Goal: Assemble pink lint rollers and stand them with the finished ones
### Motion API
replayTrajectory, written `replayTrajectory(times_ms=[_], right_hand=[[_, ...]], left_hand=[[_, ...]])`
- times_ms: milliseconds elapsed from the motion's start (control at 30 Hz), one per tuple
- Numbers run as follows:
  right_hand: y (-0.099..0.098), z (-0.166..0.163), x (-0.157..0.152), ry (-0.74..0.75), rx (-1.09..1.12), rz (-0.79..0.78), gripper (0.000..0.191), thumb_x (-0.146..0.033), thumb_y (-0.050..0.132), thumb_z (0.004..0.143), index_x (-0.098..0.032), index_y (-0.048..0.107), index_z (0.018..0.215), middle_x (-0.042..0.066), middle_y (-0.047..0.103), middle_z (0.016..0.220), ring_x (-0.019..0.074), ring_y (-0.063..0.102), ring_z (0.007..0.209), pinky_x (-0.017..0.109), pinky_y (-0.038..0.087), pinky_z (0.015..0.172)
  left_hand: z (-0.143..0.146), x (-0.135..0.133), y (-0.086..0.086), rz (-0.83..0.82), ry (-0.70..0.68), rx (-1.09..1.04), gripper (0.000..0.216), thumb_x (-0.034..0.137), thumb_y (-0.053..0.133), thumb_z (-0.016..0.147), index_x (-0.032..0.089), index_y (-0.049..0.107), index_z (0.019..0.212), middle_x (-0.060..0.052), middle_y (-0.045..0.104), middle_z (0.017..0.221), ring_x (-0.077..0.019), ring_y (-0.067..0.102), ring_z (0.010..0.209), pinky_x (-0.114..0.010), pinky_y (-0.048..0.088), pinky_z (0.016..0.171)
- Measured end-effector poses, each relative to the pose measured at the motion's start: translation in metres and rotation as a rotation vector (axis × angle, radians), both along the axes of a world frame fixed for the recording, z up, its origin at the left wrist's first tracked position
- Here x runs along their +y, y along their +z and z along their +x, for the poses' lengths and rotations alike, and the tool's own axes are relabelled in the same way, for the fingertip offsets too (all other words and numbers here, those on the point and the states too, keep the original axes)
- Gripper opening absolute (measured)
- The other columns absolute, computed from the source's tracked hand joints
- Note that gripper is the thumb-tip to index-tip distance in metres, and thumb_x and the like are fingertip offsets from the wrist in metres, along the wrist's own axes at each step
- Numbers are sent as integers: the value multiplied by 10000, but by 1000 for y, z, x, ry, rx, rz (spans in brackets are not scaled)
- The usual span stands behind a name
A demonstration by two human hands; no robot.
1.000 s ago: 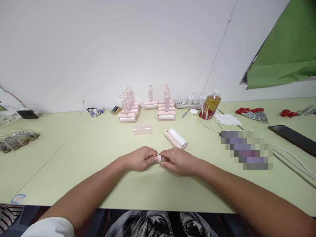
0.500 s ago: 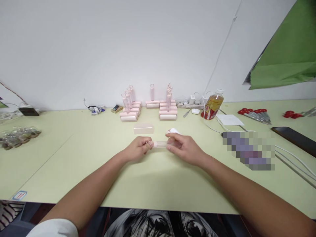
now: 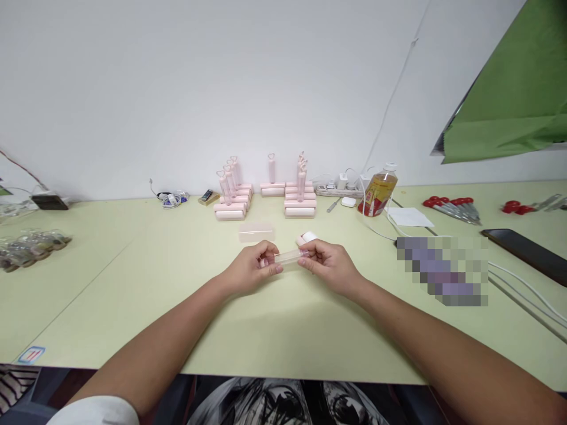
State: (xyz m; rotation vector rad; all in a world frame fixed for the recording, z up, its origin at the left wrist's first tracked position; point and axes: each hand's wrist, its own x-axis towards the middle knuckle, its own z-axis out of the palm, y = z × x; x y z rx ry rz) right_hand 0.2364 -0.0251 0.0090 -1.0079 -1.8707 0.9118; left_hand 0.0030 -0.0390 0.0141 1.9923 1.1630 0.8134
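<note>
Between my two hands lies a clear, pinkish lint roller handle [image 3: 287,257], held a little above the table and roughly level. My left hand [image 3: 251,265] is closed around its left end, thumb along the lower side. At the other end, my right hand [image 3: 331,264] pinches the handle between thumb and fingers. Just behind the right fingers rests a white roller head [image 3: 309,236], partly hidden by them. A translucent pink roller cover [image 3: 257,232] lies on the table beyond my left hand.
Several pink lint rollers [image 3: 230,211] stand in rows at the back, handles upright. A power strip [image 3: 339,191], a drink bottle [image 3: 380,190], red-handled tools [image 3: 452,208] and a dark phone [image 3: 525,255] are to the right. Wrapped items [image 3: 35,247] lie far left.
My left fingers have loosened and shifted on the handle's left end. My right hand has slid toward the right end, baring more of the clear handle, which now tilts slightly.
</note>
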Motion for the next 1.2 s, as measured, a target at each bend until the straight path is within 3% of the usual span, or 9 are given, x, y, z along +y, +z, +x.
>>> replayTrajectory(times_ms=[100, 200, 333, 467, 600, 800, 1200], right_hand=[[5, 3, 5, -42, -86, 112, 308, -437, 657, 788, -193, 656, 976, 44, 683, 862, 194, 629, 788, 323, 488, 740], [7, 12, 17, -170, -232, 199, 393, -477, 598, 830, -194, 634, 1100, 91, 660, 1070, 244, 596, 995, 370, 450, 866], [1, 21, 32, -233, -490, 67, 478, -452, 562, 845, -186, 566, 1242, 139, 594, 1228, 292, 544, 1109, 384, 422, 885], [-3, 20, 33, -188, -562, -103, 625, -346, 634, 769, -211, 465, 1355, 133, 619, 1191, 275, 597, 972, 337, 443, 763], [2, 16, 30, -226, -252, -262, 636, -302, 636, 733, -233, 461, 1340, 109, 620, 1171, 225, 621, 856, 288, 457, 654], [12, 16, 30, -117, 391, -556, 583, -346, 617, 731, -265, 464, 1288, 38, 666, 993, 186, 619, 722, 282, 472, 587], [7, 12, 26, -28, 636, -609, 556, -302, 721, 675, -290, 532, 1198, -5, 666, 868, 173, 584, 686, 286, 471, 590]], left_hand=[[0, -2, 2, 17, -23, 24, 268, 441, 541, 868, 179, 560, 919, 7, 547, 766, -126, 470, 683, -239, 384, 630], [0, -1, 1, -5, -23, -2, 330, 469, 415, 927, 176, 565, 919, -11, 580, 770, -145, 516, 715, -265, 418, 683], [-1, 1, -1, -18, -28, -55, 403, 498, 339, 953, 170, 569, 911, -35, 617, 803, -159, 572, 750, -286, 447, 750], [-1, 2, -2, -15, -12, -70, 421, 496, 323, 959, 166, 576, 893, -33, 621, 809, -149, 577, 732, -273, 450, 742], [-2, 3, -4, 25, 36, 3, 349, 465, 405, 938, 175, 600, 939, -12, 612, 778, -143, 557, 700, -254, 429, 677], [-3, 5, -7, 71, 79, 15, 342, 458, 419, 935, 176, 611, 934, -3, 608, 772, -133, 541, 675, -245, 421, 650], [-1, 2, -5, 71, 88, -20, 422, 496, 364, 952, 166, 625, 914, -10, 626, 739, -117, 546, 596, -235, 435, 599]])
